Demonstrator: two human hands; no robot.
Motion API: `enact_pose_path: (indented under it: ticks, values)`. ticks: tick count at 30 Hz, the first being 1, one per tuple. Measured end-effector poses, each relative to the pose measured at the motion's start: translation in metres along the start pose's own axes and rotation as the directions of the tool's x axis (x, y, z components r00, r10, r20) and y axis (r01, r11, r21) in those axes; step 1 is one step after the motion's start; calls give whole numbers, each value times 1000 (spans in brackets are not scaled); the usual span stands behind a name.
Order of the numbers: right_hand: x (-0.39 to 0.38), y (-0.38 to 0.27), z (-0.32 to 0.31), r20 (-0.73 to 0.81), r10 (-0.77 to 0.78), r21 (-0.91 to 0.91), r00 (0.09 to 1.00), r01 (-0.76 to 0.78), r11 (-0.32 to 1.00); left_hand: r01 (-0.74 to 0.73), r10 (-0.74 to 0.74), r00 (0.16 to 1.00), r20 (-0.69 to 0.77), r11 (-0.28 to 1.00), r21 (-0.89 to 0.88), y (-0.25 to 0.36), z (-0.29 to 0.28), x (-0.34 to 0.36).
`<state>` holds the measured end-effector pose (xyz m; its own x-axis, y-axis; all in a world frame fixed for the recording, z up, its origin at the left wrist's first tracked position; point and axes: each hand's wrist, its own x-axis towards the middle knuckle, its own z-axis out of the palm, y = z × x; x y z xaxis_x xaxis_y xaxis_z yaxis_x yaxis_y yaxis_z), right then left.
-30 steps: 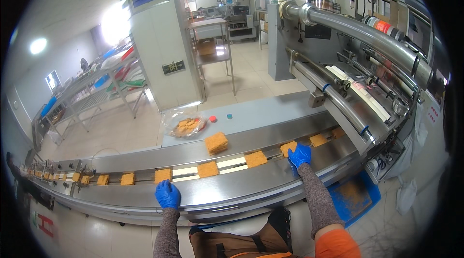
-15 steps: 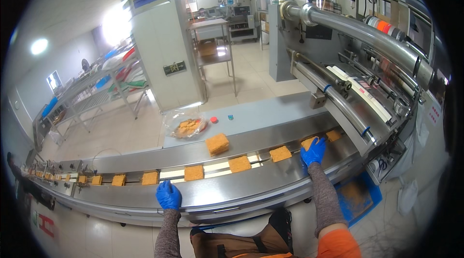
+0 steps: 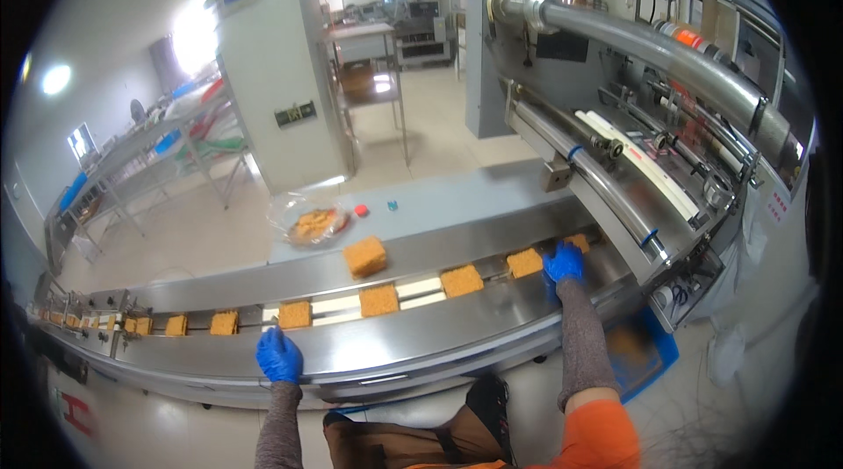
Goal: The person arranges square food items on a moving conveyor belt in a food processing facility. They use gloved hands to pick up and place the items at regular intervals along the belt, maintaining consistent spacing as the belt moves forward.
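Observation:
My right hand (image 3: 563,263), in a blue glove, is over the belt channel (image 3: 335,307). Its fingers are apart, between an orange-brown, crumbly-looking square block (image 3: 525,263) on the left and another block (image 3: 577,242) beyond the fingertips. Whether it touches either is unclear. Also gloved in blue, my left hand (image 3: 279,356) rests with curled fingers on the front of the steel conveyor (image 3: 369,350), and nothing shows in it. Similar blocks (image 3: 379,300) lie spaced along the channel. Behind the channel sits a thicker stack of blocks (image 3: 364,256).
A clear plastic bag (image 3: 309,221) with broken pieces lies on the grey ledge (image 3: 439,197), beside a red cap (image 3: 361,211). A machine with a roller (image 3: 606,179) overhangs the right end. Below it stands a blue bin (image 3: 641,359).
The view has swung slightly right. My right hand no longer covers a block and has moved a little right along the channel. The blocks have shifted along it; my left hand stays at the front edge.

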<state>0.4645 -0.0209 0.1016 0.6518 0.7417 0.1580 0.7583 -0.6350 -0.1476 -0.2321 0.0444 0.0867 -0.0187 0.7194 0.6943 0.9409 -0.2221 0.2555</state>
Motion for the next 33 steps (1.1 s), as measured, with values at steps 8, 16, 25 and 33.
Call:
enact_pose_path:
  ticks: [8, 16, 25, 33]
  values:
    - [49, 108, 18, -145, -52, 265, 988, 89, 960, 91, -90, 996, 23, 996, -23, 12, 0, -14]
    - [101, 153, 8, -204, 11, 123, 979, 14, 992, 176, -152, 971, 183, 976, -126, -19, -11, -27]
    - [110, 178, 24, -436, -62, 62, 898, 99, 993, 152, -138, 962, 236, 987, -42, -8, -6, -12]
    - [96, 158, 27, -455, -108, 1, 884, 121, 993, 160, -127, 968, 215, 977, -142, -17, -3, -18]
